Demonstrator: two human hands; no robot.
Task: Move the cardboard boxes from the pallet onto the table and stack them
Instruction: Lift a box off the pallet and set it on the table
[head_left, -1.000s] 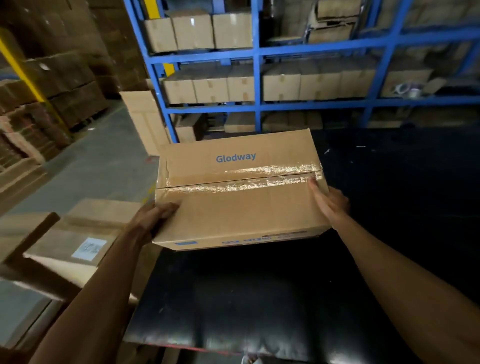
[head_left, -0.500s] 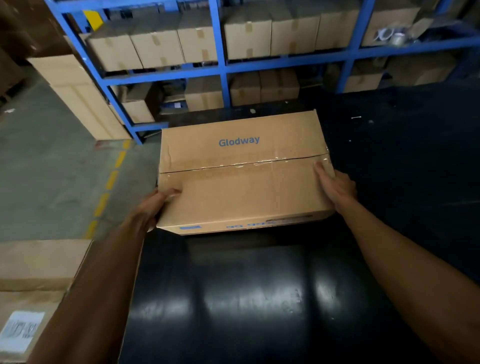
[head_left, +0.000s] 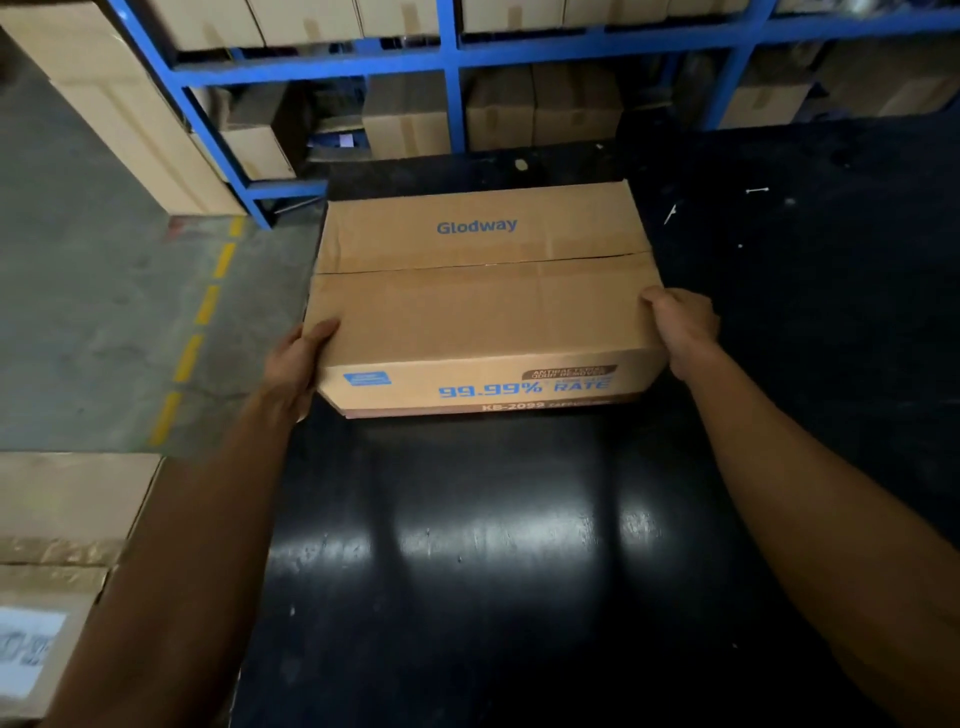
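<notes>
A brown cardboard box (head_left: 483, 306) printed "Glodway" on top and "99.99% RATE" on its near side sits low on the black glossy table (head_left: 467, 571), near the table's left edge. My left hand (head_left: 296, 369) grips its near left corner, thumb on top. My right hand (head_left: 680, 327) holds the near right corner, fingers curled over the top edge. Whether the box rests fully on the table I cannot tell.
More cardboard boxes (head_left: 62, 545) lie at the lower left, one with a white label. Blue shelving (head_left: 452, 57) full of boxes runs behind the table. Grey floor with a dashed yellow line (head_left: 202, 332) lies to the left. Small scraps (head_left: 670, 213) dot the table's far right.
The box has come lower onto the table and its printed near side now shows. The view has tilted down and closer. Both hands stay on the box's near corners.
</notes>
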